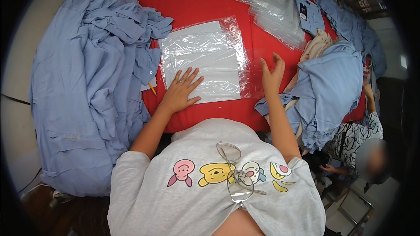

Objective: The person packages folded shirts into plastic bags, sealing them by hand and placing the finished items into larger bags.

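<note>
A clear plastic bag with white sheets inside or beneath it (210, 65) lies flat on the red-covered table in front of me. My left hand (180, 91) rests on its lower left part, fingers spread. Just beyond the bag's right edge, my right hand (272, 73) is raised with thumb and fingers apart, holding nothing that I can see. Bare transparent film sticks out past the white sheets on the right, near that hand.
Blue garments are heaped at the left (87, 83), with a yellow pencil (152, 88) beside them. More blue clothing (330, 87) is piled at the right. Clear bags (275, 8) and a tagged folded shirt (309, 15) lie at the far right. Another person (358, 140) is beyond the right pile.
</note>
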The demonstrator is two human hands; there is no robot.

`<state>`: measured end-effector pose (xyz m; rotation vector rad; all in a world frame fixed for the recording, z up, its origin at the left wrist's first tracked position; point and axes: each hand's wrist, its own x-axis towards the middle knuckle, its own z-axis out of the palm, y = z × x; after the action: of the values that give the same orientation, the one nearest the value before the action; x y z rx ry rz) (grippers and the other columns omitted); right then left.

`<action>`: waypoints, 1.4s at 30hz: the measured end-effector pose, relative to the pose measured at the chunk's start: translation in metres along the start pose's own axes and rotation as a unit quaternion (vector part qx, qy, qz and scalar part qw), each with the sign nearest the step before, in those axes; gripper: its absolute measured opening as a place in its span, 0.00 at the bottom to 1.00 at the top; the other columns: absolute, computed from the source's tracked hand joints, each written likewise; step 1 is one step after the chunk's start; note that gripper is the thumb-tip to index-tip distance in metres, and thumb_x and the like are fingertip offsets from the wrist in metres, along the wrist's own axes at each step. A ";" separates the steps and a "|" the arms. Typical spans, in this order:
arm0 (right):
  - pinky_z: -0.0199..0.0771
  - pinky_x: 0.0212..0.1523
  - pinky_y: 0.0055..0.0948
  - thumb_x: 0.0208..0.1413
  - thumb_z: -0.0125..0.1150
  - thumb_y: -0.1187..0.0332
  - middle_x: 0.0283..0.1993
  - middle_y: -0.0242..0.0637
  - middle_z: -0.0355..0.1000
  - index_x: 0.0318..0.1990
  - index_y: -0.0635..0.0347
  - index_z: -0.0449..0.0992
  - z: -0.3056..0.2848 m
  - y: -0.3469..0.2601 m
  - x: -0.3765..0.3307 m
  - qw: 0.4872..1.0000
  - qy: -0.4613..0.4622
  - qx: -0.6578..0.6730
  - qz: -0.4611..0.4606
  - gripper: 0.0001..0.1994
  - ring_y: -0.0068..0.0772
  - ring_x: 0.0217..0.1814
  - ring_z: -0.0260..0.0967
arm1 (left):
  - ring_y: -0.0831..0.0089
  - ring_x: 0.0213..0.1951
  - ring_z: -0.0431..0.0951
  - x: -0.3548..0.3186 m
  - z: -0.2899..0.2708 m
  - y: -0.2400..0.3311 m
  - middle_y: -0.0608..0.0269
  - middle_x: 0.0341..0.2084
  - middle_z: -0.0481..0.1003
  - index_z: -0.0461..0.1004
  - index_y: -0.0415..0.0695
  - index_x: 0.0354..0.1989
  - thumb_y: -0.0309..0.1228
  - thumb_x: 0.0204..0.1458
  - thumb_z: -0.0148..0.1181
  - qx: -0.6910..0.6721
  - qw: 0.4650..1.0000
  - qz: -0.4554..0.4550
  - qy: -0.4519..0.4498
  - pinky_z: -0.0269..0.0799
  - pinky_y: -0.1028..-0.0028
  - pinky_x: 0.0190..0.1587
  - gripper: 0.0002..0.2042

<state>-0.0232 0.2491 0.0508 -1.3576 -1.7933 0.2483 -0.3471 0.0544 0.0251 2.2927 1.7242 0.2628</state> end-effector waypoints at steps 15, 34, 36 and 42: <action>0.64 0.20 0.21 0.65 0.64 0.69 0.27 0.30 0.76 0.42 0.64 0.82 0.037 0.004 -0.018 0.767 -0.416 0.246 0.423 0.07 0.19 0.18 0.64 | 0.57 0.82 0.42 0.001 0.003 0.000 0.56 0.82 0.42 0.51 0.58 0.81 0.59 0.58 0.60 -0.021 1.000 -0.011 0.017 0.37 0.51 0.81 0.44; 0.79 0.48 0.27 0.70 0.61 0.65 0.49 0.36 0.81 0.59 0.66 0.77 -0.128 0.018 0.157 0.913 -0.059 0.317 0.251 0.16 0.25 0.43 0.79 | 0.47 0.81 0.41 0.004 0.002 0.011 0.48 0.82 0.43 0.53 0.57 0.81 0.58 0.56 0.62 -0.062 0.994 -0.049 0.074 0.35 0.46 0.80 0.45; 0.80 0.52 0.28 0.71 0.59 0.67 0.54 0.38 0.80 0.63 0.66 0.74 -0.090 0.003 0.168 0.897 -0.106 0.354 0.242 0.18 0.28 0.48 0.80 | 0.45 0.81 0.41 0.012 -0.002 0.019 0.47 0.81 0.43 0.54 0.57 0.81 0.58 0.56 0.63 -0.065 0.994 -0.052 0.074 0.35 0.45 0.80 0.45; 0.74 0.67 0.37 0.69 0.55 0.77 0.62 0.46 0.74 0.63 0.70 0.68 0.099 -0.058 0.158 0.757 -0.215 0.537 0.304 0.17 0.39 0.63 0.75 | 0.46 0.81 0.41 0.022 0.010 0.019 0.48 0.82 0.42 0.53 0.58 0.81 0.59 0.55 0.63 -0.048 0.994 -0.086 0.048 0.34 0.44 0.80 0.46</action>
<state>-0.1420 0.3942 0.1042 -0.9452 -1.0381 1.7622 -0.3206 0.0697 0.0211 2.0810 1.8975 0.4184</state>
